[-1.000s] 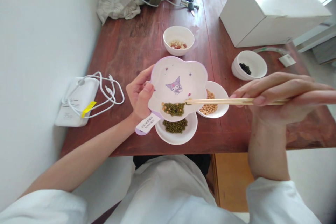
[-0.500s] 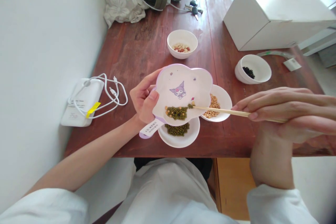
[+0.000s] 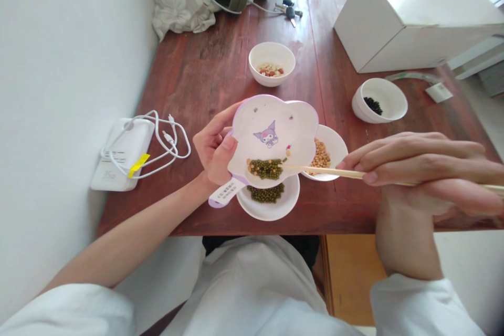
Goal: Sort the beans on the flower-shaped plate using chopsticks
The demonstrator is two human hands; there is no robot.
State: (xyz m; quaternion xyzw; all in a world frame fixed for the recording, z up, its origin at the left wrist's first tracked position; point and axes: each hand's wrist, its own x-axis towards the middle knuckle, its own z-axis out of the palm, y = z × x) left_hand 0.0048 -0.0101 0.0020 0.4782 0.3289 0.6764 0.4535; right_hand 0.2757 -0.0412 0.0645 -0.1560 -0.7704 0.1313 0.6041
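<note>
The left hand [image 3: 214, 142] grips a flower-shaped plate [image 3: 275, 115] tilted up above the surface [image 3: 220, 215], its fingers curled under the edge and its thumb pressed on the rim. A small heap of mung beans [image 3: 264, 169] sits at the plate's near side, with a few loose beans just beyond it. The right hand's [image 3: 417, 165] fingers are closed on a pair of chopsticks [image 3: 326, 171], whose tips reach over the plate to the heap's right edge. Partly under the plate are a mung bean bowl [image 3: 290, 200] to the near side and a soybean bowl [image 3: 334, 147] to the right. Farther out stand a peanut bowl [image 3: 271, 58] and a black bean bowl [image 3: 388, 100].
</note>
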